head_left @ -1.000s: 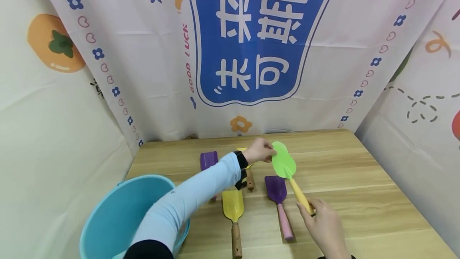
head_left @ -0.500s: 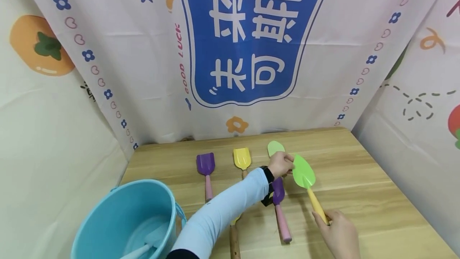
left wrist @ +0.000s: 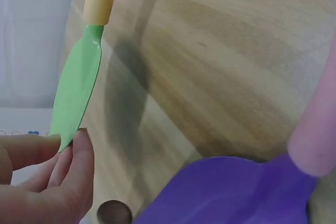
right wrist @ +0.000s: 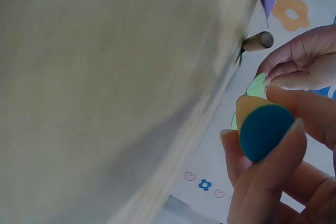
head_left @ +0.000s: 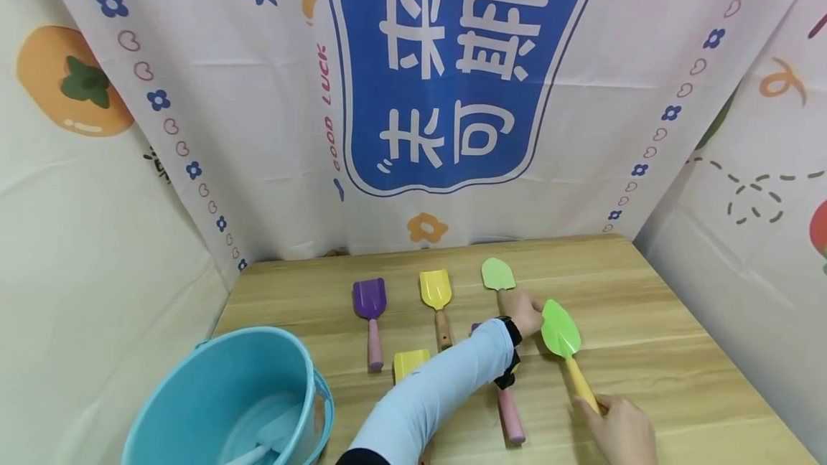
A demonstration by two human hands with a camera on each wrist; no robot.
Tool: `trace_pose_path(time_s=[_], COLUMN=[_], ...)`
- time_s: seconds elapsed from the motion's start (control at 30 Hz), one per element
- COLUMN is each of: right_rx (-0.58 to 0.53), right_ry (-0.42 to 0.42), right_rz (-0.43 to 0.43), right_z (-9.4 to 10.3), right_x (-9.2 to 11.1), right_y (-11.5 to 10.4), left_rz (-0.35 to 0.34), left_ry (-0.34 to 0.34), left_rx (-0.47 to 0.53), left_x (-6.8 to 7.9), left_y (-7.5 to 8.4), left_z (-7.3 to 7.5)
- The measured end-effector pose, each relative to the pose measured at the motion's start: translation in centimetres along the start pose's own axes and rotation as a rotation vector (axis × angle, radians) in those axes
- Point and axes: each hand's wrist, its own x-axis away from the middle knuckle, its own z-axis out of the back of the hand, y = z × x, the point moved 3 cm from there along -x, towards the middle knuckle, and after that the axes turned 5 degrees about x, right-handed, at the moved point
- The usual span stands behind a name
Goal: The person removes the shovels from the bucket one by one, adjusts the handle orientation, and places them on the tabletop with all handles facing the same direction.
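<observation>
A green hand trowel (head_left: pixel 561 329) with a yellow handle is held between both hands, just above the table; its shadow shows in the left wrist view. My left hand (head_left: pixel 522 311) pinches the tip of its blade (left wrist: pixel 76 85) between thumb and fingers. My right hand (head_left: pixel 622 428) grips the handle near its end, whose blue cap (right wrist: pixel 266 132) faces the right wrist camera. A pale green trowel (head_left: pixel 497 274) lies just beyond my left hand, its handle mostly hidden. Under my left forearm lies a purple shovel with a pink handle (head_left: pixel 510 418), its blade largely covered.
On the table (head_left: pixel 678 379) lie another purple shovel (head_left: pixel 370 300), a yellow shovel (head_left: pixel 436 288) and a second yellow shovel (head_left: pixel 410 362) partly behind my sleeve. A blue bucket (head_left: pixel 138 407) stands at front left with a pale blue tool (head_left: pixel 278 433) inside. Printed cloth hangs behind.
Both hands have moved the green trowel rightward and toward me, lower over the table. The pale green trowel and the far shovels have come into view from behind my left arm.
</observation>
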Motion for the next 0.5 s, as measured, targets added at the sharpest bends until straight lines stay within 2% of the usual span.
trace_pose_path(time_s=[0.17,0.27,0.37,0.5], right_rx=[-0.006,-0.014,-0.027,-0.046], right_ry=[-0.018,-0.035,-0.089,-0.133], right_rz=[-0.016,-0.023,-0.041,-0.054], right_z=[-0.2,-0.4,-0.7,-0.8], right_x=[0.0,-0.1,-0.1,-0.2], right_y=[0.3,0.3,0.3,0.2], left_rz=[0.090,0.089,0.094,0.130], left_ry=[-0.052,-0.097,-0.160,-0.250], left_rx=[0.044,0.013,-0.031,0.045], left_x=[-1.6,-1.7,-1.2,0.1], left_y=[-1.6,-1.7,-1.3,-0.2], left_z=[-3.2,-3.7,-2.9,-0.9])
